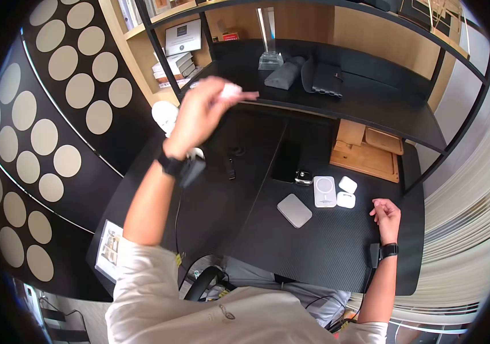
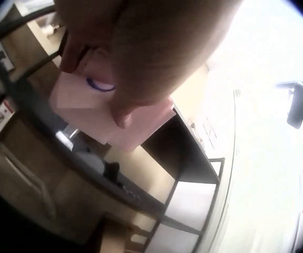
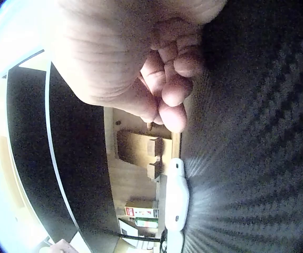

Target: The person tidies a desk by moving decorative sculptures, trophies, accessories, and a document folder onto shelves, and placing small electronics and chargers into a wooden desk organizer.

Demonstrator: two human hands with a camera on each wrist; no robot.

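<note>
My left hand (image 1: 199,109) is raised over the far left of the desk, blurred in the head view. Its fingers and thumb pinch a pale pink, papery thing (image 2: 88,113) with flat folded or stacked sides and a blue curved mark. Part of that thing is hidden behind the hand. On the right side of the desk rests my right hand (image 1: 386,218), fingers loosely curled with nothing in them. Nearest to it is an open white earbud case (image 1: 346,199). Beside that case lies a white power bank (image 1: 325,198) with a round ring.
A grey flat case (image 1: 294,211), a black phone (image 1: 286,160), a watch (image 1: 303,178) and a black strap (image 1: 231,170) lie on the black desk (image 1: 222,223). Behind them stand a wooden organizer (image 1: 365,163) and a raised shelf (image 1: 371,106) bearing a glass trophy (image 1: 270,60) and pouches.
</note>
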